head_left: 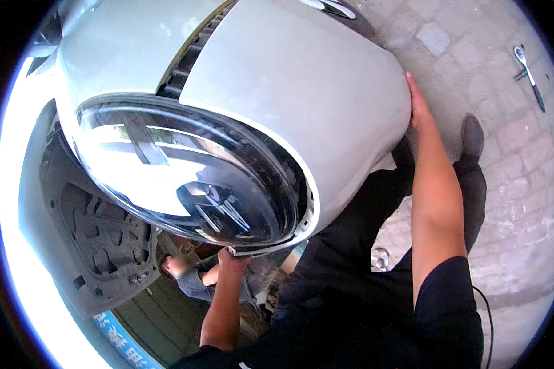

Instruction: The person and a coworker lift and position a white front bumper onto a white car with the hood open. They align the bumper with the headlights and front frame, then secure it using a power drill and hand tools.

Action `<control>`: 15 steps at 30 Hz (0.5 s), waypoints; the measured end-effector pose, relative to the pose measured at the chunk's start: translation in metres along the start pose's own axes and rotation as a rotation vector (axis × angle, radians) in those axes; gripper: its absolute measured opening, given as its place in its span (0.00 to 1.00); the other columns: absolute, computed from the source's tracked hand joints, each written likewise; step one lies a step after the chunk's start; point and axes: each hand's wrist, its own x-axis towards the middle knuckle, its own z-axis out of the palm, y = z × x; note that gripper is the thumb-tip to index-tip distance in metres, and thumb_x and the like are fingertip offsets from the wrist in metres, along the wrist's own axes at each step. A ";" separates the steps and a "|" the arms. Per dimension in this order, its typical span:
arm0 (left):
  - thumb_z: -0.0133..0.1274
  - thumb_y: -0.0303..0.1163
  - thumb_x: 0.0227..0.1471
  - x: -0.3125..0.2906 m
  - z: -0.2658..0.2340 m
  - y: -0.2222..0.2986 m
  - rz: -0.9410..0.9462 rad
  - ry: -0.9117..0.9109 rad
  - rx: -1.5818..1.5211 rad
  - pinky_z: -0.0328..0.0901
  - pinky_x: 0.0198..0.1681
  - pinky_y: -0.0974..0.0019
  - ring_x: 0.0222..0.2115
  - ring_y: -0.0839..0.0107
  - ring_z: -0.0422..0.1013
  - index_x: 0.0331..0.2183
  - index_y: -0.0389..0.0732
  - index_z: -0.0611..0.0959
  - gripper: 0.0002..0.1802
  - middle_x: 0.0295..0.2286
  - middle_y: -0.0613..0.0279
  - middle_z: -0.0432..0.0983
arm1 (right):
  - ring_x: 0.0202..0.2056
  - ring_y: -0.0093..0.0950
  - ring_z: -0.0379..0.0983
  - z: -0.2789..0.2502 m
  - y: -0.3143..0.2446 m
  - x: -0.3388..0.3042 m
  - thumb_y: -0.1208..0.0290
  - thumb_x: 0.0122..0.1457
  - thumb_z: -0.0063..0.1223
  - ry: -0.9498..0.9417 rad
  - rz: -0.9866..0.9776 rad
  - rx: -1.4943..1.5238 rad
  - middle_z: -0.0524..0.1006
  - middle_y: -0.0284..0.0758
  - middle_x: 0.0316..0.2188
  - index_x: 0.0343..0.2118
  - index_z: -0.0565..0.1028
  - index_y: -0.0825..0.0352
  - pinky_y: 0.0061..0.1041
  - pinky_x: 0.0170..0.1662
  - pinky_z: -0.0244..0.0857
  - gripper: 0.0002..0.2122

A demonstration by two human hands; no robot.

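Note:
A silver bumper cover (289, 80) curves across the middle, from the headlight (184, 178) to the wheel (357, 21) at the top. A dark gap with black plastic parts shows between the cover and the silver fender (123, 43), and another along the headlight's rim. My left hand (232, 258) is closed on the cover's edge just below the headlight. My right hand (417, 104) holds the cover's outer edge on the right, its palm against it; some fingers are hidden behind the panel. The headlight sits in the car under a clear, shiny lens.
At left the raised hood (98, 234) shows its dark underside. Beyond my left arm, another person (194, 280) in a dark shirt bends forward. A ratchet wrench (529, 77) lies on the paved floor (511, 160) at right. A black cable (490, 313) runs near my right sleeve.

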 end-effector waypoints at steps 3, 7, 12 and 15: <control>0.33 0.47 0.64 -0.010 0.010 -0.003 0.107 0.023 -0.048 0.58 0.64 0.41 0.59 0.52 0.66 0.60 0.49 0.73 0.29 0.58 0.59 0.71 | 0.59 0.36 0.68 -0.008 0.004 0.005 0.33 0.58 0.52 -0.054 0.001 0.070 0.72 0.43 0.60 0.64 0.67 0.67 0.37 0.63 0.59 0.42; 0.38 0.49 0.65 0.001 -0.003 -0.001 0.123 0.163 0.032 0.61 0.63 0.38 0.57 0.51 0.69 0.58 0.49 0.75 0.26 0.57 0.59 0.73 | 0.60 0.37 0.68 0.002 0.003 -0.006 0.34 0.60 0.50 -0.055 -0.004 0.099 0.71 0.43 0.61 0.64 0.67 0.67 0.36 0.64 0.58 0.41; 0.35 0.46 0.66 0.016 -0.046 0.000 0.327 0.146 0.563 0.65 0.59 0.41 0.52 0.51 0.72 0.53 0.44 0.79 0.25 0.52 0.56 0.77 | 0.61 0.36 0.65 -0.007 0.004 0.007 0.35 0.62 0.47 -0.031 -0.031 0.011 0.68 0.40 0.64 0.66 0.66 0.64 0.35 0.64 0.58 0.39; 0.35 0.45 0.68 0.033 -0.034 0.005 0.179 0.016 -0.065 0.63 0.62 0.42 0.54 0.53 0.71 0.54 0.48 0.78 0.24 0.53 0.59 0.76 | 0.62 0.36 0.65 -0.008 -0.005 0.012 0.39 0.64 0.48 0.043 -0.184 -0.179 0.68 0.41 0.63 0.65 0.66 0.67 0.34 0.67 0.54 0.37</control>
